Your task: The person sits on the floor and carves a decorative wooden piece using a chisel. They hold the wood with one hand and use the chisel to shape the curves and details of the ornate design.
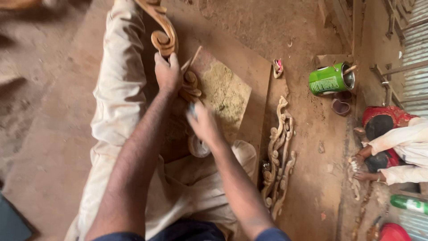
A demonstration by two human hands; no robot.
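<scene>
Two bare hands work a carved scrolled wooden piece (166,38) resting across the person's lap.
The left hand (167,71) grips the carving below its curl; the blurred right hand (203,122) presses on it, grip unclear. Farther right lie a pale carved wooden ornament (278,156) and a green tin can (331,79).

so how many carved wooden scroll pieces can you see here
2, possibly more hidden. One carved scroll piece is gripped by the left hand over the lap, right hand on it; a second carved piece lies on the floor to the right.
</scene>
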